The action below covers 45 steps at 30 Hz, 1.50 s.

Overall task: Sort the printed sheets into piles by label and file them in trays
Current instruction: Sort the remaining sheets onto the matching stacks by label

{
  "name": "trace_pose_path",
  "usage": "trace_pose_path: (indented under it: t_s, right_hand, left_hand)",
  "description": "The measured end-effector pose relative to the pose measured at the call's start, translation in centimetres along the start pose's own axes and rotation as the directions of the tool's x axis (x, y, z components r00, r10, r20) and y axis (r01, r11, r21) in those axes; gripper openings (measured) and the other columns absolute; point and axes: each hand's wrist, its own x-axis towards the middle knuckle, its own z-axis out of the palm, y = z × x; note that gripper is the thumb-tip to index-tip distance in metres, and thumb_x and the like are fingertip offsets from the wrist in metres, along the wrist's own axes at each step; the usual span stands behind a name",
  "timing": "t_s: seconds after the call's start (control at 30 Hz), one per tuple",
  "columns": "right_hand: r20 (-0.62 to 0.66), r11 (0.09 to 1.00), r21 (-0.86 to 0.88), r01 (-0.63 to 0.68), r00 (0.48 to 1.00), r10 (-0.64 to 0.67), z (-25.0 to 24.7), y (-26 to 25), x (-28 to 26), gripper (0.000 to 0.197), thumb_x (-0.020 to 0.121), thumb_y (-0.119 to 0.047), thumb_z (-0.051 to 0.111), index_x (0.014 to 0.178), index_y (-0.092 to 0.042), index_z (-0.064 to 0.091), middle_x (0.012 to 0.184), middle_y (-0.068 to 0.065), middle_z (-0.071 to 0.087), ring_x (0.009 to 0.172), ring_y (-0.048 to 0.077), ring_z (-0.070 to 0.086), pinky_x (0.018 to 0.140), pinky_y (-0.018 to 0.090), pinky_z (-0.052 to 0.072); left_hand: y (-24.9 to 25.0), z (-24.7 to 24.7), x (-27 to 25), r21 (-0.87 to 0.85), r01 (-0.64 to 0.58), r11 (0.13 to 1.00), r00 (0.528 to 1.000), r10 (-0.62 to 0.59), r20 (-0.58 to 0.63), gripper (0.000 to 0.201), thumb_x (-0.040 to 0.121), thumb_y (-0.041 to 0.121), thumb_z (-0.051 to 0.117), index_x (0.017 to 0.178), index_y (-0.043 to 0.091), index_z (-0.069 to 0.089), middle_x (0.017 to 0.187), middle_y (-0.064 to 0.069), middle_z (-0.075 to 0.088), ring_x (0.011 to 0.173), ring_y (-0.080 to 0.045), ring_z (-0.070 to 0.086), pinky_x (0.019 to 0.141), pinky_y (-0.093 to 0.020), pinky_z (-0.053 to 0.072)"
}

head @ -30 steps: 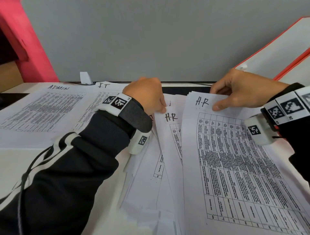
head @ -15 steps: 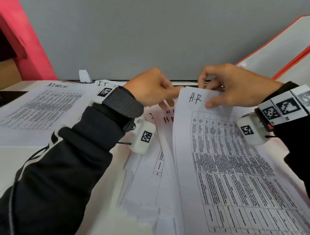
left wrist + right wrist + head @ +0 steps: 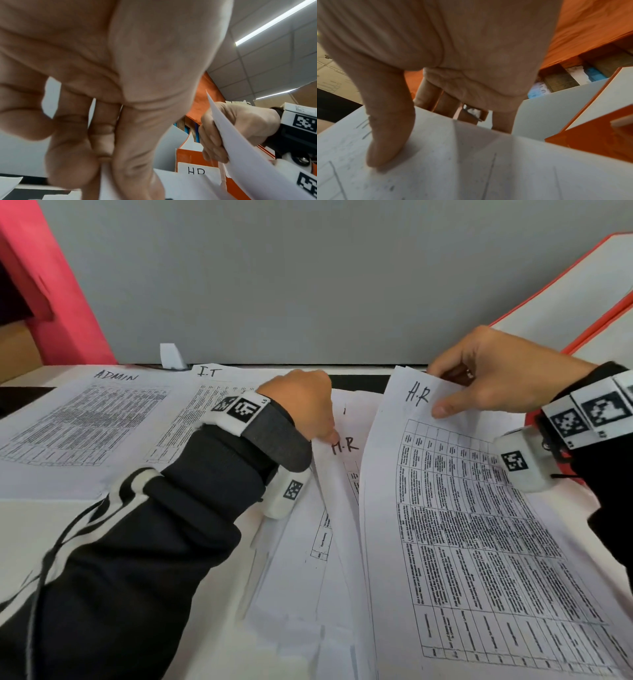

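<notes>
- Right hand (image 3: 503, 374) pinches top edge of white printed sheet marked "H.R" (image 3: 479, 542), lifted off table.
- Left hand (image 3: 301, 405) pinches corner of next white "H.R" sheet (image 3: 342, 474) in loose pile.

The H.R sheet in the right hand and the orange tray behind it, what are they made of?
H.R sheet: thin matte paper, bending where the right hand pinches it. Orange tray: probably rigid plastic or acrylic, judging by its smooth, faintly shiny face and straight edges.

We count two white printed sheets hand-marked H.R (image 3: 479, 525) (image 3: 342, 460), one marked ADMIN (image 3: 78, 426), one marked I.T (image 3: 202, 398), two hands (image 3: 301, 409) (image 3: 496, 374).
</notes>
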Motion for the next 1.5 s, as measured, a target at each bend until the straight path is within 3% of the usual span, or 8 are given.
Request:
trace_pose_path:
  t_s: [0.2, 0.3, 0.47, 0.63, 0.77, 1.0, 1.2, 1.5]
  right_hand:
    - [-0.012, 0.999, -0.044, 0.017, 1.000, -0.018, 0.9, -0.5, 0.2, 0.019, 0.081, -0.015, 0.087, 0.092, -0.029, 0.082, 0.093, -0.009, 0.081, 0.089, 0.015, 0.077, 0.091, 0.047, 0.059]
    - [0.032, 0.999, -0.023, 0.049, 0.998, -0.048, 2.1, -1.4, 0.7, 0.024, 0.080, -0.015, 0.087, 0.091, -0.036, 0.079, 0.100, -0.009, 0.080, 0.094, 0.014, 0.076, 0.092, 0.046, 0.059]
    - [0.023, 0.995, -0.074, 0.059, 0.998, -0.057, 1.6, -1.2, 0.8, 0.036, 0.072, -0.005, 0.090, 0.087, -0.027, 0.067, 0.073, -0.015, 0.075, 0.061, 0.007, 0.066, 0.061, 0.021, 0.049]
    - [-0.077, 0.991, 0.126, 0.037, 0.997, -0.027, -1.7, 0.4, -0.6, 0.043, 0.073, 0.013, 0.083, 0.104, -0.016, 0.073, 0.097, 0.002, 0.081, 0.085, 0.018, 0.078, 0.077, 0.029, 0.063]
    - [-0.053, 0.995, 0.098, -0.002, 0.999, 0.008, -1.8, 0.8, -0.8, 0.039, 0.074, 0.010, 0.083, 0.104, -0.014, 0.080, 0.096, -0.001, 0.082, 0.089, 0.018, 0.079, 0.085, 0.039, 0.061]
    - [0.001, 0.997, 0.072, -0.018, 1.000, 0.018, -0.8, -0.1, -0.6, 0.032, 0.078, 0.005, 0.084, 0.103, -0.015, 0.081, 0.092, -0.005, 0.082, 0.084, 0.013, 0.079, 0.079, 0.028, 0.062]
    - [0.006, 0.997, 0.070, -0.024, 1.000, 0.023, -0.5, -0.1, -0.5, 0.031, 0.079, 0.003, 0.084, 0.103, -0.017, 0.081, 0.093, -0.004, 0.082, 0.085, 0.015, 0.079, 0.080, 0.033, 0.062]
    - [0.030, 0.996, 0.077, -0.040, 0.999, 0.038, -0.4, 0.0, -0.5, 0.029, 0.082, -0.006, 0.084, 0.104, -0.024, 0.082, 0.094, -0.005, 0.082, 0.087, 0.014, 0.079, 0.086, 0.040, 0.060]
  left_hand:
    - [0.2, -0.6, -0.5, -0.016, -0.045, 0.999, 0.999, 0.044, -0.026, 0.031, 0.079, 0.042, 0.082, 0.096, 0.016, 0.078, 0.093, 0.001, 0.074, 0.086, -0.022, 0.069, 0.084, -0.042, 0.059]
    - [0.7, -1.0, -1.0, -0.220, -0.158, 0.963, 0.983, 0.132, -0.126, 0.013, 0.078, 0.032, 0.082, 0.089, 0.024, 0.080, 0.075, 0.008, 0.073, 0.071, -0.010, 0.067, 0.069, -0.027, 0.056]
    - [1.7, -2.2, -2.3, -0.741, -0.270, 0.615, 0.947, 0.310, -0.088, 0.024, 0.099, 0.034, 0.062, 0.091, 0.019, 0.079, 0.076, 0.008, 0.075, 0.062, -0.010, 0.065, 0.059, -0.025, 0.047]
    - [-0.1, -1.1, -0.8, -0.311, -0.244, 0.919, 0.970, 0.236, -0.066, 0.030, 0.097, 0.047, 0.060, 0.098, 0.022, 0.078, 0.096, 0.009, 0.077, 0.084, -0.010, 0.071, 0.077, -0.027, 0.051]
    - [0.3, 0.8, -0.7, 0.089, -0.174, 0.981, 0.974, 0.158, 0.160, 0.069, 0.082, 0.062, 0.071, 0.140, 0.027, 0.056, 0.135, 0.008, 0.060, 0.120, -0.017, 0.059, 0.091, -0.024, 0.040]
    - [0.7, 0.5, 0.1, 0.062, -0.076, 0.995, 0.995, 0.072, 0.066, 0.069, 0.080, 0.043, 0.082, 0.137, 0.015, 0.057, 0.132, 0.000, 0.062, 0.119, -0.024, 0.060, 0.099, -0.039, 0.051]
    - [-0.2, 0.4, 1.2, -0.159, -0.039, 0.986, 0.979, 0.005, -0.204, 0.028, 0.081, 0.044, 0.080, 0.098, 0.023, 0.075, 0.090, 0.003, 0.063, 0.104, -0.020, 0.052, 0.087, -0.035, 0.050]
    - [-0.6, -0.2, 1.1, -0.100, 0.109, 0.989, 0.958, -0.132, -0.256, 0.049, 0.063, 0.047, 0.091, 0.101, 0.023, 0.073, 0.096, -0.003, 0.069, 0.097, -0.030, 0.063, 0.086, -0.047, 0.057]
